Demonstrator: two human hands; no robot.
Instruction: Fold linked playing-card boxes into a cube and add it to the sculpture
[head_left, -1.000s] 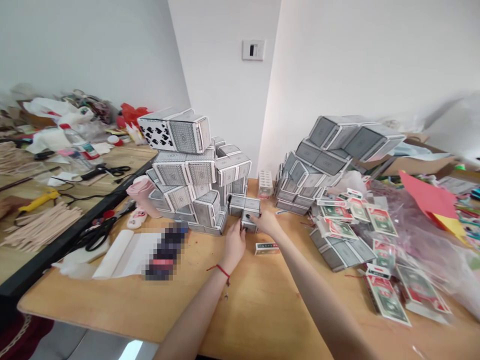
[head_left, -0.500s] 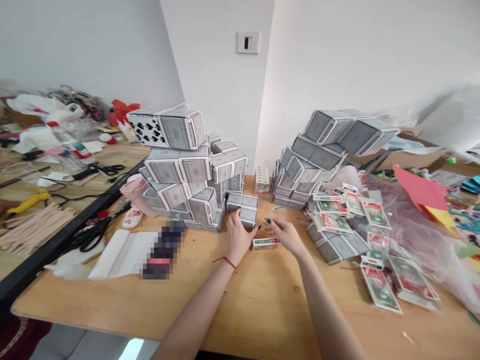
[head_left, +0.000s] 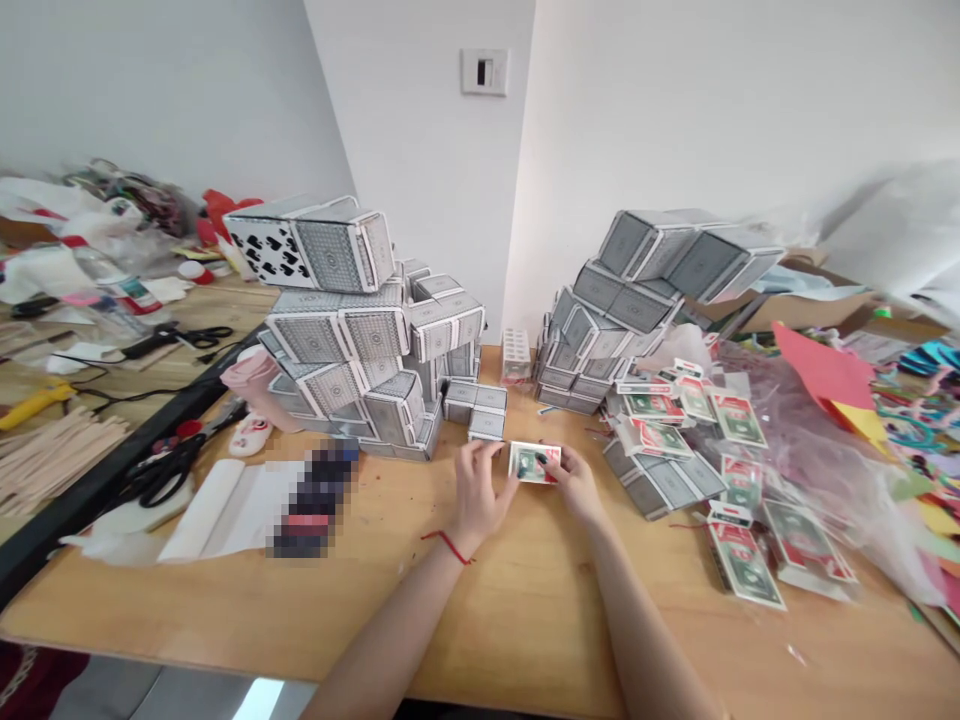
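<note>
My right hand (head_left: 579, 487) grips the right end of a small playing card box (head_left: 534, 463) with a green and red printed face, its thumb over the front. My left hand (head_left: 480, 492) is at the box's left end, thumb touching it and forefinger apart, close to a small block of grey-backed playing cards (head_left: 475, 402). That block sits on the table just behind the hands. Left of it rises a tall stack of card-covered blocks (head_left: 352, 330); another stack (head_left: 611, 310) leans at the right.
More card boxes (head_left: 746, 563) and a card-covered block (head_left: 664, 475) lie right, beside clear plastic wrap (head_left: 810, 450). At left are a white paper roll (head_left: 202, 510), black scissors (head_left: 166, 472) and a pixelated dark object (head_left: 315, 500). A patterned box (head_left: 516, 355) stands at the back.
My right hand has taken hold of the card box and turned its printed face up toward me. My left hand has come off the grey card block to the box's left end.
</note>
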